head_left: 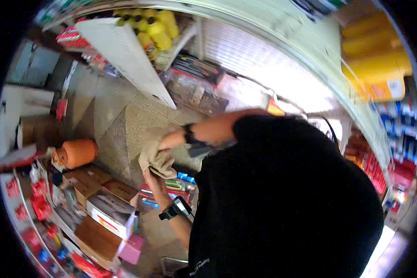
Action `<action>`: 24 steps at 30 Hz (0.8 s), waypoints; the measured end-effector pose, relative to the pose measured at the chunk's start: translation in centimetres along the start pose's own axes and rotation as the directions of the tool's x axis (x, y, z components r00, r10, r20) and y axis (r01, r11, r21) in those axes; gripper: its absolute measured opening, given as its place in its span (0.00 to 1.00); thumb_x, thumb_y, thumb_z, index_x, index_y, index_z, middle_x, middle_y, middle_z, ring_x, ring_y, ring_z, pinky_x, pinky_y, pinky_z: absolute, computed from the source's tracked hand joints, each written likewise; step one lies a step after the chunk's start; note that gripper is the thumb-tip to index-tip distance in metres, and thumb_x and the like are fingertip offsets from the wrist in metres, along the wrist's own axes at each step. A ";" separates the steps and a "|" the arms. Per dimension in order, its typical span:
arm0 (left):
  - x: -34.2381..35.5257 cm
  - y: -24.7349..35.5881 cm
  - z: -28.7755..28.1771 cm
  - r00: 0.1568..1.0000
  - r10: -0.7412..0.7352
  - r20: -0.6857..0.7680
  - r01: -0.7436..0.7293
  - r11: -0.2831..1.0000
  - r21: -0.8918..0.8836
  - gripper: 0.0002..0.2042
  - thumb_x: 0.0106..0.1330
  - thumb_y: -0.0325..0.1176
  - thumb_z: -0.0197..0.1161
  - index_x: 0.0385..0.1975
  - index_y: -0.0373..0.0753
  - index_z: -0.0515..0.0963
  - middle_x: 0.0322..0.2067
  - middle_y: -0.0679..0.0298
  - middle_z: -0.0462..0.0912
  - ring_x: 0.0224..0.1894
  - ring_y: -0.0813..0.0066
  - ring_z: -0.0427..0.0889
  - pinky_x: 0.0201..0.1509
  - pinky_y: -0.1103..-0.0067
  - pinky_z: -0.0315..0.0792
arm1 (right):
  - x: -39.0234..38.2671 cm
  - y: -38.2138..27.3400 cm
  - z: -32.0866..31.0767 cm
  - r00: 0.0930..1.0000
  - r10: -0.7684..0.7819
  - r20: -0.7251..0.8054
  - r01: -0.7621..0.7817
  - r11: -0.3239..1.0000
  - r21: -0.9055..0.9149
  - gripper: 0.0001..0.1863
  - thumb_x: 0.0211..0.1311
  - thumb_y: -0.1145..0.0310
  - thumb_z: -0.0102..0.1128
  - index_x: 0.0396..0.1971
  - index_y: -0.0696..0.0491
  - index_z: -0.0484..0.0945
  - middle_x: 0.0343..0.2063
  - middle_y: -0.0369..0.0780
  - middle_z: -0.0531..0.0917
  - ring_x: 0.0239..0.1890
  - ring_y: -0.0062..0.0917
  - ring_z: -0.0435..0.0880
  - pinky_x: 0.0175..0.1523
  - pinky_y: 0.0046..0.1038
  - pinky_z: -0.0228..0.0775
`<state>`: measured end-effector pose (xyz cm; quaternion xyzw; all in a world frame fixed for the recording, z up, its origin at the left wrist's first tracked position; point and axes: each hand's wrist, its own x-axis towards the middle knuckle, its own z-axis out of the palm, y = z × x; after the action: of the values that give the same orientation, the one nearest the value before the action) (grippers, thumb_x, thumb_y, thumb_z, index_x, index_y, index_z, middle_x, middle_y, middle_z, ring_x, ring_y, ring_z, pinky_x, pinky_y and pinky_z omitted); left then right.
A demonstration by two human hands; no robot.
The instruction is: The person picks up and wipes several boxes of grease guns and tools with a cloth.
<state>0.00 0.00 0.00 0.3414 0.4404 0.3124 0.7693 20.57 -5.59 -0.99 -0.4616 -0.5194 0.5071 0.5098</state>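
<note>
A crumpled beige cloth (150,153) is between my hands near the centre of the view. My right hand (171,139), with a dark band at the wrist, grips its upper part. My left hand (153,178), below a wrist device, holds the lower end, its fingers partly covered by the fabric. Flat packages in red, green and blue (164,194) lie on the floor below. My black shirt covers the lower right of the view.
An orange gas cylinder (78,153) and cardboard boxes (97,236) stand left, beside shelves of red goods (39,204). A white board (125,60) leans by yellow bottles (157,32) above. Shelving with yellow containers (373,60) runs along the right. Tiled floor (109,111) lies ahead.
</note>
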 end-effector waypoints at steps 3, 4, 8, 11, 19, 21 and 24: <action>0.3 -0.9 4.9 0.997 0.060 0.057 -0.062 0.997 0.039 0.19 0.64 0.43 0.47 0.48 0.35 0.69 0.44 0.59 0.75 0.45 0.68 0.76 0.47 0.75 0.72 | -1.2 8.6 -1.9 0.994 0.061 0.089 -0.056 0.997 -0.061 0.14 0.60 0.64 0.53 0.44 0.55 0.72 0.39 0.37 0.78 0.38 0.20 0.72 0.47 0.25 0.67; 0.4 -1.5 5.6 0.997 0.061 0.046 -0.062 0.998 0.033 0.16 0.64 0.38 0.46 0.44 0.34 0.71 0.42 0.62 0.76 0.43 0.71 0.76 0.47 0.77 0.70 | -2.7 10.0 -2.8 0.978 0.125 0.166 -0.089 0.974 -0.209 0.15 0.61 0.63 0.51 0.44 0.55 0.72 0.38 0.36 0.78 0.39 0.20 0.72 0.46 0.25 0.67; -1.7 -0.8 6.3 0.992 0.006 -0.128 0.000 0.999 0.047 0.16 0.64 0.39 0.48 0.45 0.35 0.71 0.41 0.61 0.75 0.41 0.70 0.76 0.45 0.76 0.71 | -6.4 3.3 -4.1 0.872 0.388 0.300 -0.302 0.907 -0.293 0.14 0.61 0.62 0.49 0.41 0.55 0.73 0.33 0.35 0.79 0.37 0.21 0.76 0.41 0.25 0.68; -2.7 -4.1 3.0 0.986 -0.026 -0.163 0.000 0.988 -0.157 0.15 0.64 0.36 0.48 0.46 0.34 0.70 0.41 0.61 0.75 0.41 0.71 0.76 0.45 0.76 0.71 | -9.4 -0.3 -6.9 0.697 0.692 0.190 -0.712 0.698 0.069 0.13 0.61 0.60 0.51 0.41 0.52 0.73 0.33 0.34 0.79 0.34 0.18 0.77 0.38 0.23 0.70; -2.8 -13.6 -0.5 0.854 -0.361 -0.374 0.362 0.930 -0.071 0.19 0.67 0.43 0.45 0.48 0.34 0.70 0.42 0.62 0.74 0.41 0.72 0.75 0.43 0.77 0.70 | -23.4 16.6 -20.9 0.067 0.934 -0.350 -0.925 0.190 0.330 0.26 0.59 0.43 0.46 0.44 0.51 0.70 0.34 0.40 0.81 0.34 0.25 0.79 0.40 0.32 0.68; -0.9 -17.4 -5.6 0.750 -0.526 -0.401 0.538 0.838 -0.093 0.22 0.67 0.47 0.45 0.49 0.34 0.69 0.44 0.63 0.73 0.43 0.72 0.73 0.46 0.77 0.68 | -23.7 21.4 -22.7 0.014 0.907 -0.420 -0.915 0.181 0.361 0.31 0.56 0.39 0.47 0.46 0.52 0.69 0.36 0.40 0.80 0.38 0.27 0.78 0.45 0.34 0.67; 2.0 -20.8 -5.9 0.796 -0.461 -0.392 0.491 0.871 -0.026 0.25 0.66 0.51 0.45 0.51 0.35 0.69 0.45 0.65 0.73 0.45 0.73 0.72 0.49 0.77 0.67 | -25.0 29.6 -26.3 0.156 0.866 -0.474 -0.802 0.391 0.451 0.40 0.52 0.36 0.51 0.53 0.56 0.64 0.44 0.44 0.76 0.47 0.30 0.74 0.52 0.35 0.64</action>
<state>-0.66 -8.86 -19.75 0.1806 0.6662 0.1527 0.7073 47.04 -27.23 -32.92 -0.7877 0.0593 0.5295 0.3093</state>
